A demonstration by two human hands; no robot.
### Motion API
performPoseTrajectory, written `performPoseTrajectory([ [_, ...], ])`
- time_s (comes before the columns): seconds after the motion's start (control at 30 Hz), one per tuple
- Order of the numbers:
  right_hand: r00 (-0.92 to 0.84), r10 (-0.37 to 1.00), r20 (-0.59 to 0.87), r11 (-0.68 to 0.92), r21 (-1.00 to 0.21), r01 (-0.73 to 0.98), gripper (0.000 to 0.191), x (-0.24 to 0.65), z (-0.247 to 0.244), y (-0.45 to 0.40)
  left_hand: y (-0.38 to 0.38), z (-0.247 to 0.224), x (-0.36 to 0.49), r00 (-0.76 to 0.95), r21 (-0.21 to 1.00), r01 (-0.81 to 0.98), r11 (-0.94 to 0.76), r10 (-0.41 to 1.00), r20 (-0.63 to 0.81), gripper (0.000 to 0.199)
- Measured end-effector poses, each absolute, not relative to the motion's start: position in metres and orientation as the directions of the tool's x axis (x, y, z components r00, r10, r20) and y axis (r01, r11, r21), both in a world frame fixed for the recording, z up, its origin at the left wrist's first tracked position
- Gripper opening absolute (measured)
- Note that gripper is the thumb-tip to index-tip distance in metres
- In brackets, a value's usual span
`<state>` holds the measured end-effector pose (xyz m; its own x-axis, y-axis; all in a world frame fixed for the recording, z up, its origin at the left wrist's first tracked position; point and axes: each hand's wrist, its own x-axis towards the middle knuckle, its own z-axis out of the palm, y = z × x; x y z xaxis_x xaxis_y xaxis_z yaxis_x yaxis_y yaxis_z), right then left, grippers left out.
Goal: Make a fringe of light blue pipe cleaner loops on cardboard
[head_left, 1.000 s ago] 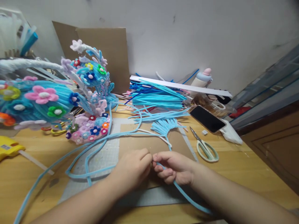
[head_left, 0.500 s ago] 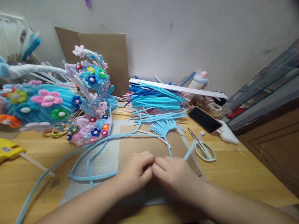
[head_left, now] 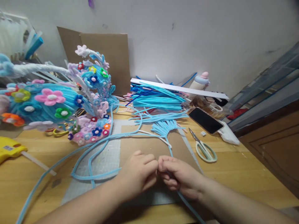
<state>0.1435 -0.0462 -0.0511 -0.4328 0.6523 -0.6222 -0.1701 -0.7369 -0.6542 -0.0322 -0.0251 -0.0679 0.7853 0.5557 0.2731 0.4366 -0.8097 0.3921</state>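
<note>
Scissors [head_left: 198, 142] near right hand [head_left: 179, 176], phone [head_left: 206, 120] beyond.

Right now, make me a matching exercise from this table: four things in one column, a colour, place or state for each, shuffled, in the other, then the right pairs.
Things:
1. right hand
2. scissors
3. phone
4. glue gun

Descriptions:
A. yellow, at the picture's left edge
B. lying flat, screen dark
C. fingers curled, a light-blue strand running out below
D. pale handles, lying right of both hands

Pairs: 1-C, 2-D, 3-B, 4-A.
</note>
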Motion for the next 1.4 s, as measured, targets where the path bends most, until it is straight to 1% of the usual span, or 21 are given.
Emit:
performPoseTrajectory([
  [0.07, -0.393, 0.686, -0.612, -0.703, -0.697, -0.14, 0.009, 0.142, -0.052, -0.048, -0.024, -0.069, -0.032, 0.79, 0.413, 0.434, -0.801, 0.559, 0.254, 0.007],
  [0.23, -0.459, 0.581, -0.672, -0.793, -0.594, -0.136, 0.014, 0.141, -0.056, -0.048, -0.024, -0.071, -0.031, 0.792, 0.468, 0.413, -0.781, 0.562, 0.238, 0.006],
  [0.33, -0.405, 0.663, -0.629, -0.694, -0.72, -0.018, 0.012, 0.14, -0.058, -0.048, -0.027, -0.072, -0.029, 0.764, 0.538, 0.419, -0.732, 0.604, 0.226, 0.008],
  [0.4, -0.342, 0.831, -0.438, -0.386, -0.898, 0.211, 0.012, 0.141, -0.058, -0.051, -0.028, -0.073, -0.027, 0.73, 0.601, 0.434, -0.671, 0.653, 0.201, 0.009],
  [0.43, -0.347, 0.894, -0.284, -0.156, -0.922, 0.353, 0.013, 0.141, -0.057, -0.053, -0.028, -0.074, -0.027, 0.718, 0.629, 0.439, -0.642, 0.671, 0.183, 0.009],
  [0.5, -0.435, 0.9, -0.01, 0.263, -0.783, 0.563, 0.015, 0.142, -0.055, -0.058, -0.027, -0.076, -0.026, 0.707, 0.664, 0.444, -0.602, 0.69, 0.152, 0.01],
  [0.57, -0.491, 0.869, 0.071, 0.415, -0.645, 0.641, 0.014, 0.142, -0.053, -0.06, -0.025, -0.076, -0.026, 0.707, 0.662, 0.454, -0.596, 0.694, 0.14, 0.011],
  [0.63, -0.424, 0.905, -0.014, 0.287, -0.717, 0.635, 0.014, 0.142, -0.052, -0.06, -0.023, -0.076, -0.027, 0.708, 0.627, 0.464, -0.626, 0.687, 0.162, 0.009],
  [0.7, -0.343, 0.896, -0.282, -0.094, -0.875, 0.474, 0.015, 0.143, -0.051, -0.056, -0.022, -0.075, -0.028, 0.727, 0.573, 0.454, -0.682, 0.656, 0.205, 0.007],
  [0.73, -0.351, 0.826, -0.441, -0.333, -0.884, 0.327, 0.014, 0.144, -0.051, -0.053, -0.022, -0.074, -0.029, 0.74, 0.546, 0.444, -0.711, 0.634, 0.225, 0.006],
  [0.8, -0.471, 0.599, -0.648, -0.721, -0.692, 0.037, 0.012, 0.147, -0.052, -0.048, -0.022, -0.074, -0.03, 0.761, 0.498, 0.43, -0.753, 0.599, 0.248, 0.006],
  [0.83, -0.537, 0.506, -0.675, -0.824, -0.562, -0.07, 0.011, 0.148, -0.053, -0.047, -0.022, -0.073, -0.03, 0.769, 0.478, 0.428, -0.767, 0.587, 0.253, 0.006],
  [0.9, -0.609, 0.429, -0.667, -0.897, -0.391, -0.204, 0.012, 0.151, -0.056, -0.045, -0.022, -0.073, -0.03, 0.776, 0.451, 0.431, -0.782, 0.576, 0.257, 0.007],
  [0.93, -0.617, 0.432, -0.658, -0.899, -0.367, -0.238, 0.012, 0.151, -0.057, -0.045, -0.022, -0.074, -0.03, 0.779, 0.447, 0.429, -0.785, 0.572, 0.257, 0.006],
  [1.03, -0.564, 0.52, -0.641, -0.847, -0.476, -0.239, 0.012, 0.147, -0.059, -0.047, -0.024, -0.075, -0.03, 0.77, 0.488, 0.422, -0.764, 0.586, 0.252, 0.006],
  [1.13, -0.386, 0.727, -0.568, -0.636, -0.769, -0.066, 0.011, 0.143, -0.062, -0.049, -0.025, -0.076, -0.027, 0.732, 0.6, 0.42, -0.681, 0.645, 0.22, 0.009],
  [1.2, -0.301, 0.89, -0.342, -0.287, -0.934, 0.213, 0.013, 0.143, -0.063, -0.051, -0.024, -0.078, -0.025, 0.712, 0.673, 0.406, -0.618, 0.675, 0.191, 0.011],
  [1.23, -0.32, 0.93, -0.183, -0.057, -0.929, 0.364, 0.014, 0.143, -0.064, -0.052, -0.024, -0.078, -0.025, 0.711, 0.699, 0.396, -0.595, 0.681, 0.177, 0.011],
  [1.3, -0.441, 0.895, 0.075, 0.338, -0.76, 0.556, 0.016, 0.145, -0.066, -0.055, -0.024, -0.079, -0.024, 0.716, 0.727, 0.387, -0.567, 0.681, 0.149, 0.013],
  [1.37, -0.512, 0.847, 0.147, 0.48, -0.625, 0.616, 0.016, 0.146, -0.067, -0.056, -0.023, -0.079, -0.025, 0.718, 0.722, 0.406, -0.56, 0.685, 0.127, 0.012],
  [1.4, -0.494, 0.862, 0.113, 0.443, -0.641, 0.626, 0.016, 0.147, -0.066, -0.056, -0.023, -0.078, -0.026, 0.711, 0.707, 0.427, -0.564, 0.692, 0.122, 0.011],
])
